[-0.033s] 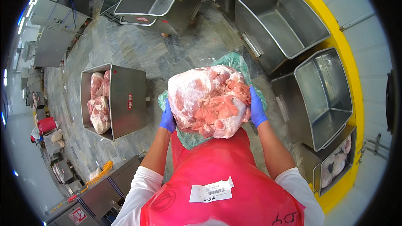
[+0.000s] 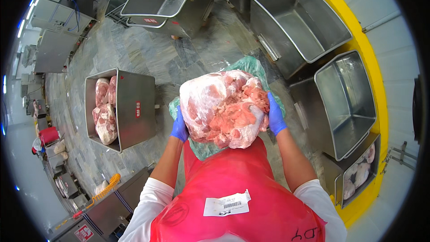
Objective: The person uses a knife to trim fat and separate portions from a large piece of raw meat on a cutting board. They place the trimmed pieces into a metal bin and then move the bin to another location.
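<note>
A large block of raw meat, pale and fatty on its left and redder on its right, is held up in front of my red apron. A green translucent plastic sheet lies under the meat and sticks out around its edges. My left hand, in a blue glove, grips the meat's left side. On the opposite side my right hand, gloved in blue too, is closed against it. The fingers beneath the meat are hidden. A white barcode label is on the apron.
A steel bin with meat pieces stands at left. Another steel tub is at the back. Along the yellow-edged wall stand steel tubs, one holding meat. An orange coiled hose hangs over equipment at lower left.
</note>
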The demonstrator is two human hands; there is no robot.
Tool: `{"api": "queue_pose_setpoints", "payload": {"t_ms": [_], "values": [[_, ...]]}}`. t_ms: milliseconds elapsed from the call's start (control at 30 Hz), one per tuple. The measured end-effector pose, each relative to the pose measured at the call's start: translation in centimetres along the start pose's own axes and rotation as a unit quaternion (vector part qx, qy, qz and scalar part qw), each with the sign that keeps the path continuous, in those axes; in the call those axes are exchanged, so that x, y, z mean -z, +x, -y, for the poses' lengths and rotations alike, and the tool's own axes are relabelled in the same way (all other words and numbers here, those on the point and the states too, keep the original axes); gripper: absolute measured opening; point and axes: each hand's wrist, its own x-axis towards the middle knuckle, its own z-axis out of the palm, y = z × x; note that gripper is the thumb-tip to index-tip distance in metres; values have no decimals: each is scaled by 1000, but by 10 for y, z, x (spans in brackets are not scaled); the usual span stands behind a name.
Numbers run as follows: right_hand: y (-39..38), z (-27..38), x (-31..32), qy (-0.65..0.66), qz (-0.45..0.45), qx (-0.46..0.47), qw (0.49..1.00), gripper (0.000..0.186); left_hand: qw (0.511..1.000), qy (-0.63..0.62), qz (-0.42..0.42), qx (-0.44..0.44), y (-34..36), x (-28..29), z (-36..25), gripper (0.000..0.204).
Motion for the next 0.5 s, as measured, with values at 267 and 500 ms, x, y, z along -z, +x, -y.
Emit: {"api": "queue_pose_setpoints", "payload": {"t_ms": [267, 500], "values": [[24, 2, 36, 76, 22, -89, 993, 63, 991, -38, 88, 93, 35, 26, 4, 85], [4, 36, -23, 63, 36, -84, 994, 65, 985, -82, 105, 112, 13, 3, -15, 80]]}}
